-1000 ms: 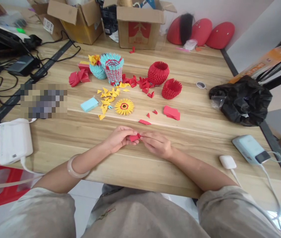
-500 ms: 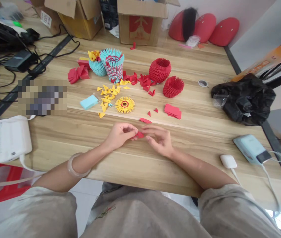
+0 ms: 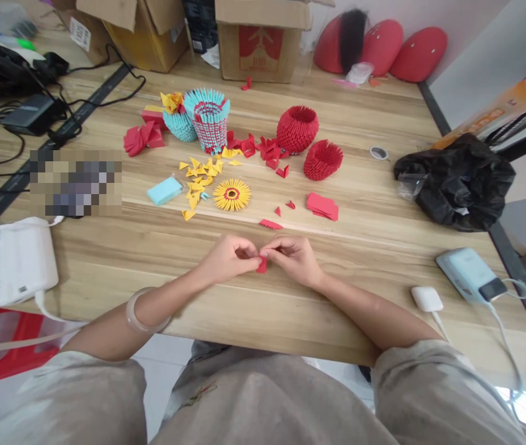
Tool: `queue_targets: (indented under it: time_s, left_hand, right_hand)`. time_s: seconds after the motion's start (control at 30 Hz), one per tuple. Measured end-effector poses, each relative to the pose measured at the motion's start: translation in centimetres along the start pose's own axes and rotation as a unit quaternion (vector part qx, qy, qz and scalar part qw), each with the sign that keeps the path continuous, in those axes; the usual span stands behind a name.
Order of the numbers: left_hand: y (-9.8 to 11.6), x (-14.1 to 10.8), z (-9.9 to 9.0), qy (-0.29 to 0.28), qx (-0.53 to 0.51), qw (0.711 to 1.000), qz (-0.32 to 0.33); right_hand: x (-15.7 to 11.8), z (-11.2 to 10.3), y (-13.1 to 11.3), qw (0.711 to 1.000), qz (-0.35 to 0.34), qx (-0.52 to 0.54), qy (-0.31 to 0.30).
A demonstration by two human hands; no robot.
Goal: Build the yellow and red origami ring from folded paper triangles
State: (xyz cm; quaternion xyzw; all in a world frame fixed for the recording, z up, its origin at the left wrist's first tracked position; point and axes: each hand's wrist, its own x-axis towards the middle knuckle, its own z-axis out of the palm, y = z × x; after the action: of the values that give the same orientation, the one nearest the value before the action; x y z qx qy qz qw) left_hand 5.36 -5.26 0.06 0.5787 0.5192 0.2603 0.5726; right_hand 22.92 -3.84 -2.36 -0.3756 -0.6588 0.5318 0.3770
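Note:
Between my two hands is a small piece of red paper [image 3: 262, 266], partly hidden by the fingers. My left hand [image 3: 229, 258] pinches its left side between thumb and forefinger. From the other side my right hand [image 3: 294, 259] pinches its upper edge, fingertips close to the left thumb. Just beyond the hands lie a folded red strip [image 3: 271, 224] and small red triangles [image 3: 278, 211]. A stack of red paper slips [image 3: 322, 206] rests farther right. A yellow and red paper disc [image 3: 232, 194] lies ahead, with several folded yellow pieces [image 3: 195, 196] beside it.
Behind stand a blue and red paper vase [image 3: 207, 123] and two red paper bowls [image 3: 298, 128] [image 3: 323, 161]. A light blue paper pack [image 3: 165, 191] lies left. White power bank [image 3: 24, 259], black bag [image 3: 457, 185], blue power bank [image 3: 469, 273] and cardboard boxes [image 3: 263, 52] surround the work area.
My right hand has closed from loosely spread fingers into a pinch on the red paper. The paper now points downward below the fingertips. The view has shifted slightly.

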Motion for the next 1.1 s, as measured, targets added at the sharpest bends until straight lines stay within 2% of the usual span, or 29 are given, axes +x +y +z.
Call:
queue_targets:
  time_s: [0.07, 0.1, 0.17, 0.27, 0.33, 0.43, 0.5, 0.57, 0.7, 0.77, 0.87, 1.1]
  left_hand:
    - [0.0, 0.1, -0.1, -0.022, -0.044, 0.999, -0.024]
    - [0.0, 0.1, -0.1, -0.013, -0.081, 0.996, -0.034]
    - [0.0, 0.2, -0.2, 0.026, -0.168, 0.984, -0.053]
    - [0.1, 0.3, -0.2, 0.078, -0.253, 0.961, -0.077]
    - [0.2, 0.3, -0.1, 0.082, -0.261, 0.958, -0.085]
    - [0.4, 0.3, -0.1, 0.077, -0.241, 0.964, -0.084]
    - [0.3, 0.3, -0.1, 0.077, -0.229, 0.967, -0.082]
    - [0.3, 0.3, -0.1, 0.078, -0.218, 0.97, -0.076]
    - [0.1, 0.2, -0.2, 0.078, -0.172, 0.982, -0.028]
    - [0.1, 0.2, -0.2, 0.072, -0.146, 0.987, -0.006]
    - [0.1, 0.1, -0.3, 0.057, -0.12, 0.991, 0.003]
    - [0.0, 0.1, -0.3, 0.054, -0.077, 0.996, 0.007]
  right_hand:
    - [-0.2, -0.1, 0.2, 0.997, -0.051, -0.057, 0.004]
    - [-0.2, -0.2, 0.4, 0.992, -0.084, -0.091, 0.018]
    - [-0.3, -0.5, 0.9, 0.974, -0.16, -0.155, 0.047]
    - [-0.3, -0.9, 2.0, 0.941, -0.263, -0.212, 0.026]
    - [-0.2, -1.1, 2.5, 0.927, -0.297, -0.227, 0.001]
    - [-0.1, -1.3, 2.5, 0.924, -0.306, -0.228, -0.016]
    - [-0.2, -1.2, 2.1, 0.931, -0.295, -0.212, -0.017]
    - [-0.2, -0.9, 1.5, 0.95, -0.257, -0.175, -0.002]
    - [-0.3, 0.0, 0.7, 0.995, -0.083, -0.006, 0.053]
    - [-0.1, 0.4, 0.6, 0.994, -0.009, 0.089, 0.063]
    - [0.1, 0.7, 0.8, 0.982, 0.046, 0.175, 0.062]
    - [0.2, 0.3, 0.6, 0.978, 0.086, 0.182, 0.061]
